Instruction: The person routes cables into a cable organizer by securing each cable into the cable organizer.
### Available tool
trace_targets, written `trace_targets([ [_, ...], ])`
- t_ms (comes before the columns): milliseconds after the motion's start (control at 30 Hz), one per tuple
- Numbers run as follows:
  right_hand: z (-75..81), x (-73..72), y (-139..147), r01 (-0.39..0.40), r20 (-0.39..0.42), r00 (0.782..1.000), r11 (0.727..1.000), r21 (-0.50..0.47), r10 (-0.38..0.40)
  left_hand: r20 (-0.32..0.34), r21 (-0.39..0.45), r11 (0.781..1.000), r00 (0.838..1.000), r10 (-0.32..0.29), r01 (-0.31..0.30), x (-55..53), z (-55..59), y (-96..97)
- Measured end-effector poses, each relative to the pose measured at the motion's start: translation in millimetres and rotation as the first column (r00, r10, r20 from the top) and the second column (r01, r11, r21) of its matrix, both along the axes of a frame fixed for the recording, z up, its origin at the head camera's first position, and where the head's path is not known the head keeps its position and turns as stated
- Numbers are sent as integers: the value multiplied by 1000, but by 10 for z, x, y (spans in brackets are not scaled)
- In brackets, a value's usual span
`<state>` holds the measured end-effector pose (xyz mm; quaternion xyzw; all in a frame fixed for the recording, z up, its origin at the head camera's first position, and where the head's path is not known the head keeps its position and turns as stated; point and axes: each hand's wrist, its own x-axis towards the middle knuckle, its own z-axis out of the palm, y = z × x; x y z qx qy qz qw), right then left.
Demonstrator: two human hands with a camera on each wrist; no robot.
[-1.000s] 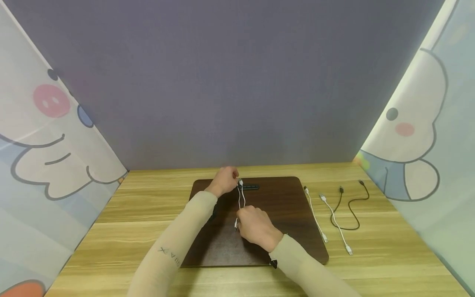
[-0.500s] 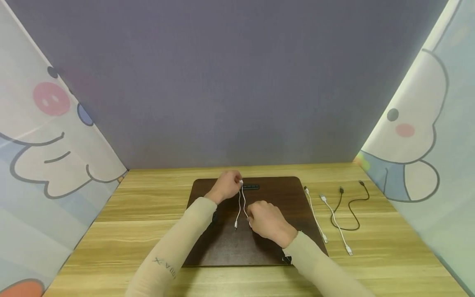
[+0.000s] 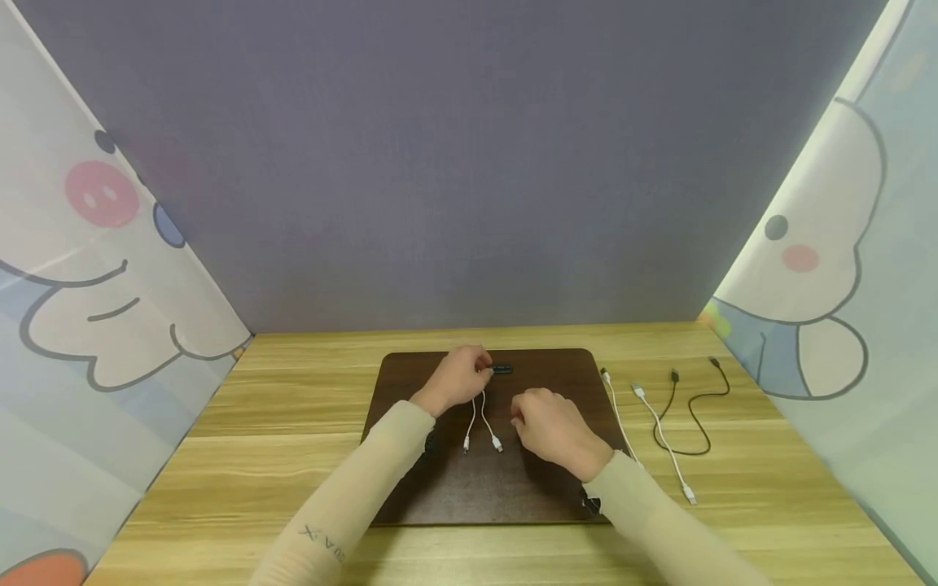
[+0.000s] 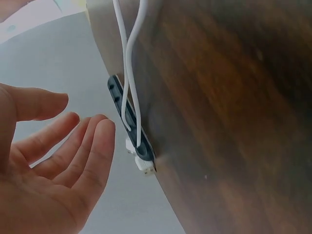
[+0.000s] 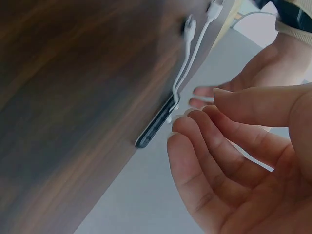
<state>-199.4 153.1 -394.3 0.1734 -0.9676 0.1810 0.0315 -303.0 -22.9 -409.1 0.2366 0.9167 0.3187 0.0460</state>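
Over a wood-grain board (image 3: pixel 469 496), hands (image 3: pixel 458 378) (image 3: pixel 551 425) loosely unfurled, empty; USB cables (image 4: pixel 129 58) should hold best pressed fully into their cable organizer (image 5: pixel 157 122).

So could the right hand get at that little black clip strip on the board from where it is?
Probably yes: the right hand holds nothing, and the right end of the black clip strip shows uncovered in the head view. The left hand hides its other end there.

The dark board (image 3: pixel 469 496) is giving off a soft sheen over its wood grain, the black cable holder (image 5: pixel 157 123) is looking like smooth plastic, the white cables (image 4: pixel 129 58) are showing plastic skins, and the grey backdrop (image 3: pixel 469 163) is looking matt, cloth-like!
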Motion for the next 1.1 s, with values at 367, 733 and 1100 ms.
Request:
trace_targets([
  [367, 8, -117, 271, 50, -11, 999, 999, 0, -50, 9, -92, 993, 997, -79, 80, 188, 17, 50],
  [733, 16, -295, 607, 57, -110, 992, 998, 23, -54, 5, -73, 985, 988, -156, 156, 345, 33, 221],
  [1100, 31, -526, 895, 135, -18, 991, 991, -11, -136, 28, -34, 980, 981, -194, 195, 432, 25, 327],
])
